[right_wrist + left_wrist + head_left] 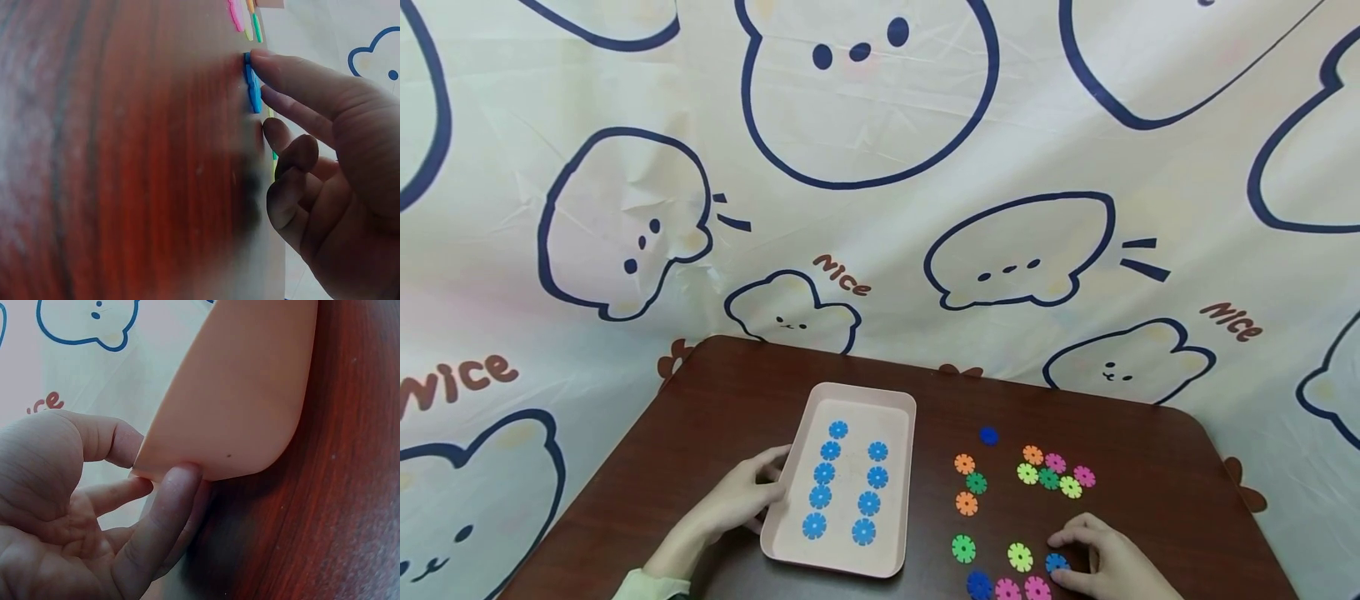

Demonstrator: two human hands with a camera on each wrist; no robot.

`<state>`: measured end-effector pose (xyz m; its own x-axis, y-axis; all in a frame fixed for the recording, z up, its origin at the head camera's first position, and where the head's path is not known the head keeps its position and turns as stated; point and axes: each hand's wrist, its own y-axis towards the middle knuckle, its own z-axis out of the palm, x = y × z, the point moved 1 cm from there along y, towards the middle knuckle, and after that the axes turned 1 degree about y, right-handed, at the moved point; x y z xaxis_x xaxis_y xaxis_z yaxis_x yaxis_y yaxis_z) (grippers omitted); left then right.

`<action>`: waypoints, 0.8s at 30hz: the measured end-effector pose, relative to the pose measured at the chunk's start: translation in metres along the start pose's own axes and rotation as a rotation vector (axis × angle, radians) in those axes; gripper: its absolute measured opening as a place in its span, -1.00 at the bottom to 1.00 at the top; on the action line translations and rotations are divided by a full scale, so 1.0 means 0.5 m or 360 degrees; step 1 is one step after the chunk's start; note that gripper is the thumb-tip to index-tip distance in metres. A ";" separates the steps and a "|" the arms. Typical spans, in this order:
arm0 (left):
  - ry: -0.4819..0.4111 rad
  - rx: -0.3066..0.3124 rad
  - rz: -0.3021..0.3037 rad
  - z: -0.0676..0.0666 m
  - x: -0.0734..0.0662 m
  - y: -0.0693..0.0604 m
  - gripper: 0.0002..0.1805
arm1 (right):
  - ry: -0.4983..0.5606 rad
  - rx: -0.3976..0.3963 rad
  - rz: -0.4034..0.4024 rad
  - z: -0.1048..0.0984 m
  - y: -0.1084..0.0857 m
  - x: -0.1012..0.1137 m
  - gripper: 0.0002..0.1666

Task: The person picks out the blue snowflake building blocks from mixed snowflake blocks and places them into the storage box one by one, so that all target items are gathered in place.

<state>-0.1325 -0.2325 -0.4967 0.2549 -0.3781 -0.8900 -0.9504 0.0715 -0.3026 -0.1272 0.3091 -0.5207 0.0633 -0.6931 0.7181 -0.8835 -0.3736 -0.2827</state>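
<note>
My left hand [747,492] holds the left side of a pale pink tray [901,483], pinching its wall, as the left wrist view shows close up. Two columns of light blue notched plastic discs [824,473] lie flat in this tray. At the lower right, my right hand [1108,560] has thumb and a finger at opposite edges of a single blue notched disc [1056,562]. Seen edge-on in the right wrist view, the blue disc [252,87] is low by the tabletop, and the other fingers curl beside it. Whether it is lifted cannot be told.
Loose discs lie on the dark brown table [730,383] right of the tray: pink [1037,588], dark blue [979,584], lime [1020,557], green [963,548] and orange [966,503]. A mixed cluster sits farther back. Behind the table hangs a cartoon-printed cloth [880,225].
</note>
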 end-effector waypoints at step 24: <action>0.0019 -0.0025 -0.0014 0.001 -0.002 -0.003 -0.29 | -0.0098 -0.0044 0.0085 0.002 0.005 0.001 -0.44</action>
<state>-0.1314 -0.2315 -0.4956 0.2614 -0.3896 -0.8831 -0.9508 0.0534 -0.3051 -0.1291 0.3073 -0.5219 0.0436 -0.7486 0.6616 -0.8987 -0.3187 -0.3014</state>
